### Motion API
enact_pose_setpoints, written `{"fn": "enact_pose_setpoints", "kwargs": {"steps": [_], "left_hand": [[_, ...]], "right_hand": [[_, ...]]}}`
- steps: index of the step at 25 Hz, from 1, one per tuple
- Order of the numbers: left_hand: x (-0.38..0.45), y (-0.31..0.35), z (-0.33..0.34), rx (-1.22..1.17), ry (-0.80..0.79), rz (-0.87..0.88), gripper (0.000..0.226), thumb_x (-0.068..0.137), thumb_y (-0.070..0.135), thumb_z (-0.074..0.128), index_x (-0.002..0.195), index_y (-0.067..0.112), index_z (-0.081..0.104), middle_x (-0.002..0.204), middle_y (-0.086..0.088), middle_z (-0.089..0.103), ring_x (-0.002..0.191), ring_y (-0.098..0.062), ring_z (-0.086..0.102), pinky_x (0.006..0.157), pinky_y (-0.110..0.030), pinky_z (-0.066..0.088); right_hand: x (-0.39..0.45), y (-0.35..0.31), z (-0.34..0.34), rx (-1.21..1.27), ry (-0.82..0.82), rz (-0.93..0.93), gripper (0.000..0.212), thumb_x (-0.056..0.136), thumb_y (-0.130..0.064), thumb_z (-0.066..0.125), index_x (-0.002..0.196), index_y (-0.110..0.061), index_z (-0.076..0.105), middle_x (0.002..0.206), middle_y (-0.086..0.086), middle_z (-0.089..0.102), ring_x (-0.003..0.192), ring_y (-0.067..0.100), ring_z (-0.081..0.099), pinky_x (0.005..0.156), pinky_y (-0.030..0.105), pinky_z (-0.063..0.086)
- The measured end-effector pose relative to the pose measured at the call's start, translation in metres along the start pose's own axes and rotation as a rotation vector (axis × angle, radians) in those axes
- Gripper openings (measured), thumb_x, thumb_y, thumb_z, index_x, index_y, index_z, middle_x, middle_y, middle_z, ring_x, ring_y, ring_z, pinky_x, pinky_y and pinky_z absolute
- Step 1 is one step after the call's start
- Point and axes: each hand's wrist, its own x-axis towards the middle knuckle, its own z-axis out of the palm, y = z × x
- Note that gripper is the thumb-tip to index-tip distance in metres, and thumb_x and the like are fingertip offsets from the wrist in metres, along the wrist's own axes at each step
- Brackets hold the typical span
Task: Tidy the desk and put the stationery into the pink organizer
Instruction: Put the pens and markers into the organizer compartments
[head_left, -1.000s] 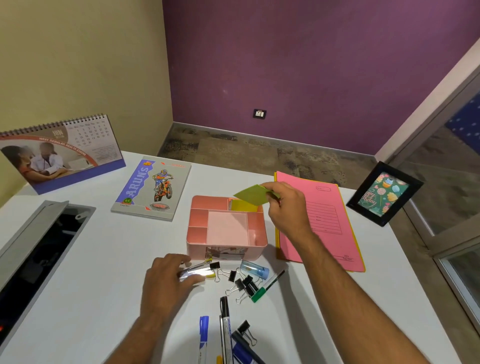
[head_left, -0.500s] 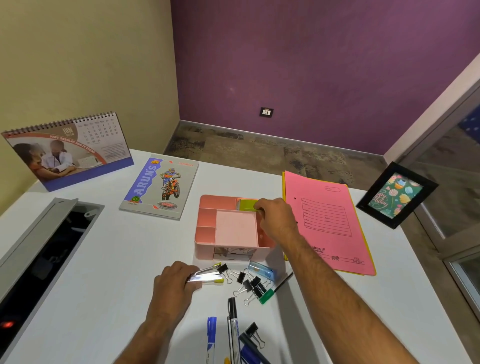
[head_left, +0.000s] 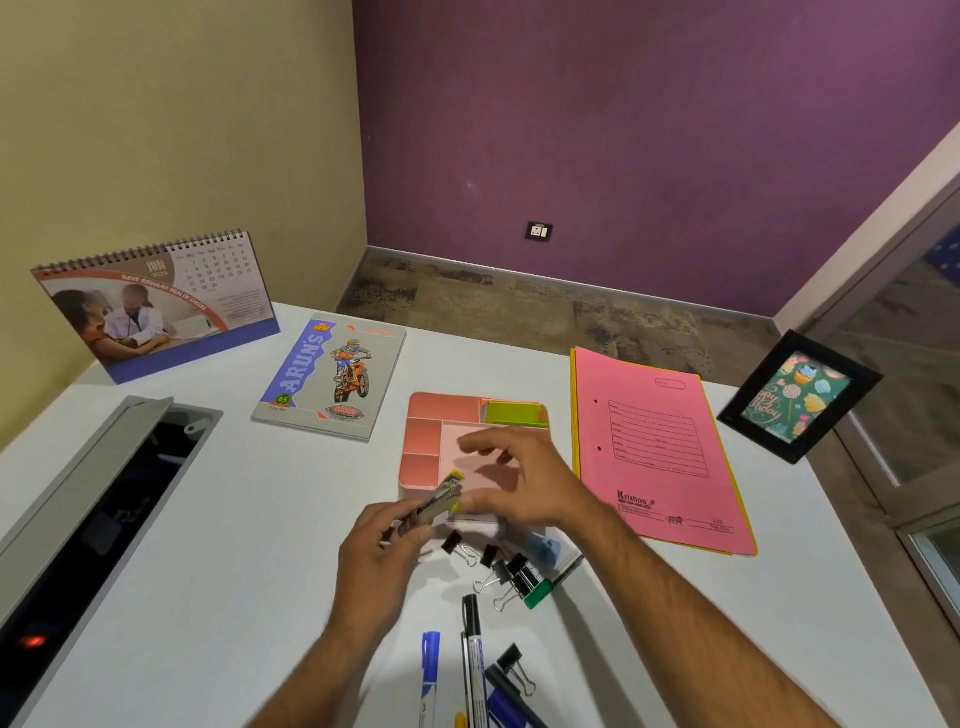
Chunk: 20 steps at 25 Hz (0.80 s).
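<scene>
The pink organizer (head_left: 422, 436) stands mid-desk with green sticky notes (head_left: 511, 413) in its back right compartment. My left hand (head_left: 382, 556) pinches a small silver stapler with a yellow tip (head_left: 442, 500), lifted at the organizer's front edge. My right hand (head_left: 519, 478) hovers over the organizer's front, fingers spread and relaxed, thumb close to the stapler. Several black binder clips (head_left: 501, 566), a green-capped pen (head_left: 553, 582), a blue object (head_left: 543, 548) and several markers (head_left: 470, 654) lie in front.
A notebook (head_left: 332, 379) and a desk calendar (head_left: 156, 306) sit at the back left. A pink file folder (head_left: 660, 447) and a black photo frame (head_left: 797, 397) lie at the right. An open grey cable hatch (head_left: 93, 499) is at the left edge.
My right hand left the green notes in the back compartment and drew back toward the stapler. My left hand lifted the stapler from the desk up to the organizer's front.
</scene>
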Motion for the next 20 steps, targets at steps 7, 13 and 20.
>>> {"fn": "enact_pose_setpoints", "kwargs": {"steps": [7, 13, 20], "left_hand": [[0.005, -0.001, 0.009, -0.072, 0.020, -0.054, 0.030, 0.083, 0.008, 0.075, 0.102, 0.031, 0.071, 0.103, 0.008, 0.070, 0.086, -0.016, 0.065, 0.072, -0.019, 0.055], [-0.011, -0.003, 0.033, -0.038, 0.105, -0.076, 0.048, 0.075, 0.030, 0.084, 0.105, 0.047, 0.050, 0.092, 0.021, 0.070, 0.071, -0.005, 0.069, 0.060, -0.015, 0.052], [-0.019, -0.023, 0.069, 0.393, -0.277, 0.252, 0.012, 0.086, 0.033, 0.068, 0.097, 0.032, 0.063, 0.091, 0.016, 0.064, 0.088, -0.005, 0.058, 0.080, -0.023, 0.048]], "right_hand": [[0.005, -0.016, 0.000, 0.010, -0.014, -0.078, 0.046, 0.064, -0.029, 0.088, 0.107, -0.024, 0.071, 0.096, -0.016, 0.070, 0.084, -0.005, 0.064, 0.077, 0.012, 0.052], [0.019, -0.037, -0.010, 0.090, 0.176, -0.151, 0.033, 0.059, -0.027, 0.092, 0.086, -0.018, 0.074, 0.080, -0.007, 0.073, 0.072, 0.008, 0.068, 0.071, 0.026, 0.060], [0.052, -0.048, 0.001, -0.102, 0.233, -0.156, 0.023, 0.070, -0.027, 0.084, 0.087, -0.015, 0.073, 0.088, -0.003, 0.074, 0.079, 0.013, 0.065, 0.076, 0.037, 0.057]]}}
